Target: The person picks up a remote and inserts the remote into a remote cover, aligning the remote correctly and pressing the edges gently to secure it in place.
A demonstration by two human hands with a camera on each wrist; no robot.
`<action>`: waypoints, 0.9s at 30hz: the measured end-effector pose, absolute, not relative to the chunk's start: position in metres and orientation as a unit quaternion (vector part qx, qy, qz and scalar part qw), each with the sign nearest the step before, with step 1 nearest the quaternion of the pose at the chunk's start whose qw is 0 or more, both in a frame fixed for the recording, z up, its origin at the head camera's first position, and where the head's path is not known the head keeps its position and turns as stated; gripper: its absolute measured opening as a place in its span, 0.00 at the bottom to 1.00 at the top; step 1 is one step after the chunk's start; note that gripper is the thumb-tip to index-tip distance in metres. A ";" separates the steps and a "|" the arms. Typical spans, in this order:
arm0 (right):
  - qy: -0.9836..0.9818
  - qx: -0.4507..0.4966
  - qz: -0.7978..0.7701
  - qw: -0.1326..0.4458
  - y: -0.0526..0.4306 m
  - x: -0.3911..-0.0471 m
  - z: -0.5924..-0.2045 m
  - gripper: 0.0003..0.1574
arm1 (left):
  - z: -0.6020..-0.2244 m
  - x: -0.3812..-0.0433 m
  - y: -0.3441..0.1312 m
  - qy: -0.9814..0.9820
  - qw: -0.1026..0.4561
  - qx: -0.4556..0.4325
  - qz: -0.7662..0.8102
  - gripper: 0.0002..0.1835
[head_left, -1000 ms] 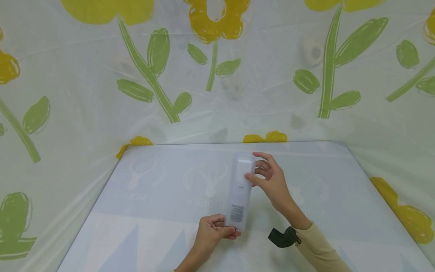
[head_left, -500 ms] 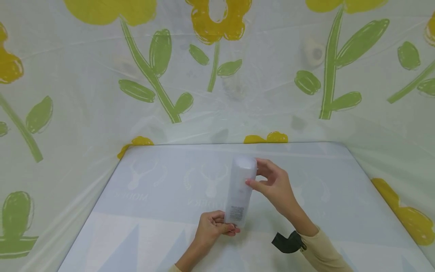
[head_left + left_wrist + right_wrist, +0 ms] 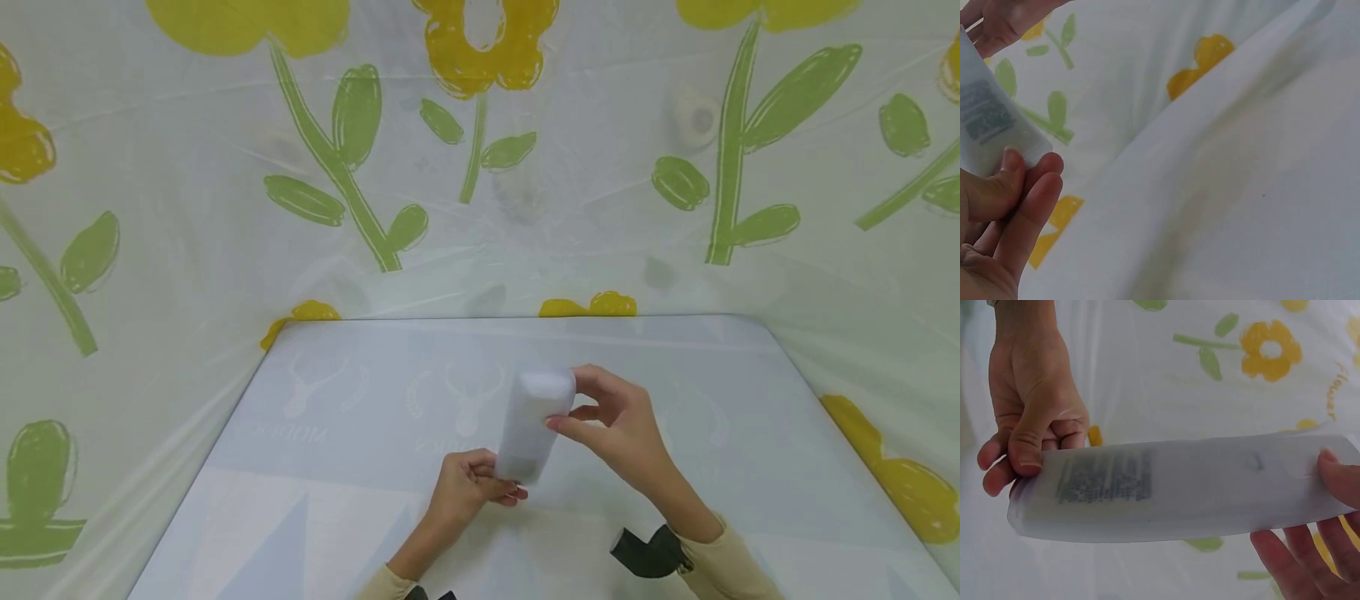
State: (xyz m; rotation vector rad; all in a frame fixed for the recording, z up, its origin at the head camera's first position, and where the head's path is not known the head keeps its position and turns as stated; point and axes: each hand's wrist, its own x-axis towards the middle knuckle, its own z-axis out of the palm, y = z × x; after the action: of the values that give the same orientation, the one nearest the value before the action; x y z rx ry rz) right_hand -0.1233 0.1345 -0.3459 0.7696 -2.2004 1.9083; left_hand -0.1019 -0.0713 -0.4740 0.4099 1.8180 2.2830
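Observation:
A long white remote control [image 3: 528, 433] in a frosted, see-through cover is held above the table, tilted. A dark printed label shows through the cover near one end in the right wrist view, on the remote control [image 3: 1197, 487]. My left hand [image 3: 468, 492] pinches the lower corner between thumb and fingers; in the left wrist view the thumb of the left hand [image 3: 997, 212] lies on the cover. My right hand [image 3: 626, 425] grips the upper end from the right side. In the right wrist view, the thumb of the right hand [image 3: 1310, 556] rests on the face, fingers beneath.
A pale table cover [image 3: 360, 400] with faint deer prints and blue triangles lies below. Behind it hangs a white curtain [image 3: 585, 183] printed with yellow flowers and green leaves. A dark wrist mount [image 3: 651, 554] sits at the right sleeve [image 3: 727, 558].
The upper end of the remote control has tipped down and towards me, so it looks shorter. The right hand has moved down and right with it; the left hand has risen slightly.

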 end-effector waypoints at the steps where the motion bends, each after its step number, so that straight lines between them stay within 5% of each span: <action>1: -0.728 0.260 0.631 0.067 0.134 -0.122 -0.344 0.25 | -0.474 -0.103 -0.072 0.615 0.096 0.139 0.770 0.11; 20: -0.652 0.412 0.620 0.146 0.128 -0.097 -0.341 0.26 | -0.461 -0.140 -0.075 0.643 0.066 0.074 0.760 0.18; 27: -0.668 0.415 0.589 0.186 0.125 -0.089 -0.350 0.30 | -0.456 -0.152 -0.074 0.665 0.094 0.018 0.741 0.20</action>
State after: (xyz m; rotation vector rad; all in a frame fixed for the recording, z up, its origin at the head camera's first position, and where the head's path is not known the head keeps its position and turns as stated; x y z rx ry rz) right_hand -0.0894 0.1252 -0.3498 1.1678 -1.8817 1.6578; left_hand -0.1516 -0.0737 -0.4560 0.0524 1.9724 2.1977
